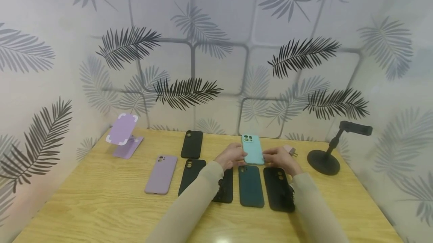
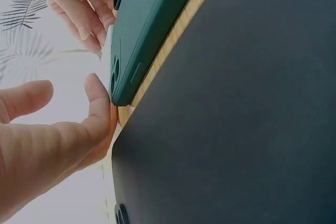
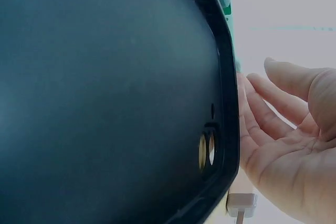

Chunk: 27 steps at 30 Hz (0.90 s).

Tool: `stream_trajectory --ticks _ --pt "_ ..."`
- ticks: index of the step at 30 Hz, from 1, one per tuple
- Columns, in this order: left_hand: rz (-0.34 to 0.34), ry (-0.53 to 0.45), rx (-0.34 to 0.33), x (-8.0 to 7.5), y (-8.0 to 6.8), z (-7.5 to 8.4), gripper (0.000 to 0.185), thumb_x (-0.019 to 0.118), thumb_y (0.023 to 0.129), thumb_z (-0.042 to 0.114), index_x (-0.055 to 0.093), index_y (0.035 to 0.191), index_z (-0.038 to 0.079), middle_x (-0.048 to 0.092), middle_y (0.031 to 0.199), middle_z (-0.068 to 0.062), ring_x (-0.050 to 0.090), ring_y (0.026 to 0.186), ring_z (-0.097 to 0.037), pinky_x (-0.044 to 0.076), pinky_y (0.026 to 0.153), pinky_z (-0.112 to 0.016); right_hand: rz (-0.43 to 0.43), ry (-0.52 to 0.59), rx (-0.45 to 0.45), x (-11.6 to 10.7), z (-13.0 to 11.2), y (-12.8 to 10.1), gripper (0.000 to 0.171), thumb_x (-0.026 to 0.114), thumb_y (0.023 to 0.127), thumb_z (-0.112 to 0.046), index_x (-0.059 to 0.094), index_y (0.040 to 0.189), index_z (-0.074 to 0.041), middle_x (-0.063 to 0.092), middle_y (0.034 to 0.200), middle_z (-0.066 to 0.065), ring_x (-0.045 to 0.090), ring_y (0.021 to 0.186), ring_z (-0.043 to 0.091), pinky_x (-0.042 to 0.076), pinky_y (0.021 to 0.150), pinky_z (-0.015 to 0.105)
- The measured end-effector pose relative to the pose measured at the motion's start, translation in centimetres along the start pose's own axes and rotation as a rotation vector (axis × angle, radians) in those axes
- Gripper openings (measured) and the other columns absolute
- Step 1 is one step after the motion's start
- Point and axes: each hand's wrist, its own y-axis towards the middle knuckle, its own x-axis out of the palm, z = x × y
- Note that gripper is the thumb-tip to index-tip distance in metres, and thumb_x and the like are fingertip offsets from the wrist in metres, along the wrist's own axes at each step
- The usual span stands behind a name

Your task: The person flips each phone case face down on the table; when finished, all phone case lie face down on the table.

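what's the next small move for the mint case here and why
Probably ease the mint case slightly toward the back wall and let go. Both hands, left hand and right hand, flank it with fairly straight fingers; whether it is already flat on the table is unclear. It sits just behind the green case, roughly level with the back black case, so a small nudge might square the rows.

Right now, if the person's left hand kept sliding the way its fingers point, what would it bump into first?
The left hand points rightward across the table, and its fingers already meet the mint phone case. Pushing on, it would likely meet the right hand at the case's other edge, though depth is hard to judge.
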Motion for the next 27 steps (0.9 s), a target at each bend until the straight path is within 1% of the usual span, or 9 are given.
stream_trajectory --ticks 4,6,10,13,15,18,22,25,27 --pt "0.01 0.014 0.007 -0.1 -0.3 -0.1 0.065 0.057 0.095 -0.001 0.027 0.153 0.0 0.039 0.148 -0.026 0.044 0.134 -0.04 0.056 0.094 -0.038 -0.006 0.016 -0.012 -0.1 0.3 -0.2 0.04 0.056 0.1 -0.013 0.054 0.13 0.013 0.064 0.121 0.026 0.067 0.099 0.022 0.059 0.084 0.037" --pt "0.013 0.032 0.026 -0.1 -0.5 -0.1 0.063 0.057 0.095 0.0 0.03 0.152 0.001 0.041 0.146 -0.026 0.045 0.133 -0.04 0.056 0.093 -0.039 -0.005 0.024 -0.023 -0.2 0.4 -0.4 0.044 0.056 0.101 -0.015 0.05 0.133 0.014 0.06 0.128 0.03 0.067 0.104 0.025 0.059 0.087 0.039" --pt "0.018 0.054 0.08 -0.2 -1.1 0.0 0.054 0.059 0.094 0.003 0.041 0.146 0.002 0.047 0.14 -0.023 0.05 0.127 -0.039 0.056 0.092 -0.042 -0.003 0.047 -0.052 -0.4 0.5 -1.0 0.046 0.055 0.101 -0.016 0.047 0.138 0.012 0.052 0.137 0.031 0.062 0.115 0.033 0.057 0.092 0.041" --pt "0.007 0.069 0.104 0.0 -1.4 0.1 0.046 0.06 0.094 0.003 0.05 0.139 0.0 0.055 0.128 -0.019 0.056 0.118 -0.037 0.057 0.09 -0.043 -0.011 0.049 -0.087 -0.6 0.5 -1.7 0.046 0.054 0.102 -0.015 0.047 0.138 0.012 0.051 0.139 0.031 0.06 0.119 0.036 0.056 0.094 0.041" --pt "-0.015 0.088 0.107 0.1 -1.5 0.1 0.042 0.061 0.094 0.004 0.053 0.135 -0.001 0.06 0.119 -0.016 0.06 0.112 -0.035 0.058 0.088 -0.042 -0.023 0.034 -0.118 -0.8 0.5 -2.2 0.045 0.053 0.102 -0.014 0.047 0.136 0.014 0.052 0.137 0.033 0.059 0.119 0.038 0.056 0.093 0.041" --pt "-0.056 0.117 0.109 0.6 -1.8 0.0 0.04 0.062 0.094 0.006 0.055 0.133 -0.002 0.063 0.112 -0.013 0.064 0.107 -0.032 0.059 0.084 -0.039 -0.039 0.003 -0.154 -1.1 0.4 -2.9 0.044 0.055 0.101 -0.013 0.048 0.134 0.015 0.054 0.133 0.034 0.06 0.117 0.04 0.058 0.09 0.041" --pt "-0.104 0.136 0.106 1.6 -2.6 -0.2 0.039 0.061 0.095 0.006 0.055 0.133 -0.002 0.065 0.112 -0.013 0.066 0.107 -0.031 0.06 0.08 -0.036 -0.059 -0.063 -0.169 -1.7 0.2 -3.9 0.042 0.06 0.098 -0.013 0.054 0.13 0.012 0.059 0.127 0.032 0.065 0.105 0.036 0.059 0.08 0.039" --pt "-0.146 0.136 0.108 2.6 -3.3 -0.4 0.04 0.06 0.094 0.004 0.054 0.133 -0.004 0.064 0.112 -0.014 0.065 0.108 -0.031 0.06 0.08 -0.035 -0.078 -0.097 -0.153 -2.1 0.4 -4.8 0.04 0.063 0.096 -0.013 0.057 0.128 0.01 0.062 0.124 0.029 0.066 0.098 0.029 0.059 0.078 0.036" --pt "-0.186 0.148 0.119 3.1 -3.8 -0.7 0.042 0.059 0.095 0.003 0.051 0.135 -0.005 0.063 0.117 -0.016 0.063 0.111 -0.032 0.06 0.081 -0.037 -0.085 -0.108 -0.145 -2.3 0.6 -5.6 0.038 0.064 0.095 -0.011 0.057 0.128 0.009 0.062 0.124 0.029 0.067 0.1 0.029 0.059 0.079 0.034"
